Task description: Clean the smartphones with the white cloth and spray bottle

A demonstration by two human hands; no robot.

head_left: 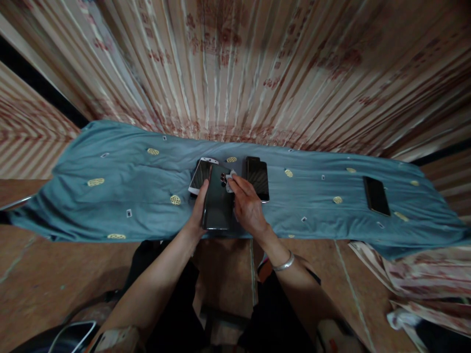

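Observation:
My left hand (198, 208) grips a dark smartphone (218, 211) by its left edge, the thumb along the side. The phone's back faces up, with a cluster of camera lenses near its top. My right hand (250, 207) pinches a small pale grey piece (230, 174), perhaps cloth or tissue, against the back beside the lenses. Just left, partly covered by the held phone, lies a white-framed smartphone (201, 172). Beyond my right hand lie dark phones (259, 177), overlapping and partly hidden by the hand.
A teal patterned cloth (121, 191) covers the long narrow surface before me. Farther right lies another black phone (376, 196). Pleated curtains (228, 73) hang close behind the surface. A brown tiled floor (228, 274) shows below its front edge.

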